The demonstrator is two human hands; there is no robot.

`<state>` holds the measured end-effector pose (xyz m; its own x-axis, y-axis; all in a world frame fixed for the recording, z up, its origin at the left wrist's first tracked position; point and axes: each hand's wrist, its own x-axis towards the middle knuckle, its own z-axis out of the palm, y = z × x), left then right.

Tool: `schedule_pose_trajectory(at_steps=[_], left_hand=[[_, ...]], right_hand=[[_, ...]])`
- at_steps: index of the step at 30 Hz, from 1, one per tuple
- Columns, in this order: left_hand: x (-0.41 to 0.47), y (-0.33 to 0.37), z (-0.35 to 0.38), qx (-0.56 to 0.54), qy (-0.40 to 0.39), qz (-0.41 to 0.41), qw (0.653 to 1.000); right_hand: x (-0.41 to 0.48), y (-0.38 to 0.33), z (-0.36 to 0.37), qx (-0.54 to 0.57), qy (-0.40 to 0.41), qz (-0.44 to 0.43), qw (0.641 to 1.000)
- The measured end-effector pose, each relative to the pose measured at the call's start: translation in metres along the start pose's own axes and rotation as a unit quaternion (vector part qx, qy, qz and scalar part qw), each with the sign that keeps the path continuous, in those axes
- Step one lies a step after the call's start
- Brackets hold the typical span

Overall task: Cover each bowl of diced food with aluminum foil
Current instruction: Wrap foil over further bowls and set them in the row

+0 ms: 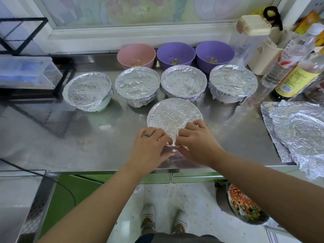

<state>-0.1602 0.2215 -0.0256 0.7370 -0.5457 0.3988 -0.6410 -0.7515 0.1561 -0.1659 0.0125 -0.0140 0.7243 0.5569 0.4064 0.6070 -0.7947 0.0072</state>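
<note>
A round bowl capped with crinkled silver aluminum foil (pixel 173 114) is sitting at the centre of the frame on a brushed stainless-steel counter (pixel 87 137), just in front of a row of four foil-covered bowls (pixel 137 84). The bowl's own colour is hidden by the wrap.

The person's left hand (pixel 150 146) and right hand (pixel 196 142) are meeting at the bowl's near rim. Both have their fingers curled, and each is pinching the gathered foil edge (pixel 173 146), working it down around the lip.

Along the upper centre of the frame, behind the covered row, a pink plastic bowl (pixel 136 55) and two purple plastic bowls (pixel 175 54) are standing uncovered, each showing a little yellow diced food at the bottom. At the right edge of the frame a loose stack of crumpled aluminum foil sheets (pixel 298 127) is lying on the counter.

The step in hand appears to be the sealing of a fifth bowl, with only the near side left to crimp. The next move is likely calling for a gentle press, since thin foil tears easily. After that comes a release of both hands, a reach to the right-hand stack for a fresh sheet, and one of the three open bowls brought forward.
</note>
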Motion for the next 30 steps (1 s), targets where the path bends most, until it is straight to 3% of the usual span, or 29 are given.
schedule_pose_trajectory(at_steps=[5, 11, 18, 30], left_hand=[[-0.001, 0.014, 0.009, 0.02, 0.013, -0.051, 0.998], [0.002, 0.007, 0.012, 0.045, 0.02, -0.041, 0.998], [0.01, 0.011, 0.013, -0.002, 0.01, -0.109, 0.994], [0.005, 0.004, 0.012, -0.033, 0.054, -0.015, 0.998]], right_hand=[[0.001, -0.001, -0.001, 0.0, -0.016, -0.002, 1.0], [0.003, -0.001, 0.0, 0.022, -0.023, 0.0, 0.999], [0.004, 0.002, 0.001, 0.039, -0.018, 0.014, 0.999], [-0.008, -0.006, 0.005, 0.046, 0.073, 0.015, 0.996]])
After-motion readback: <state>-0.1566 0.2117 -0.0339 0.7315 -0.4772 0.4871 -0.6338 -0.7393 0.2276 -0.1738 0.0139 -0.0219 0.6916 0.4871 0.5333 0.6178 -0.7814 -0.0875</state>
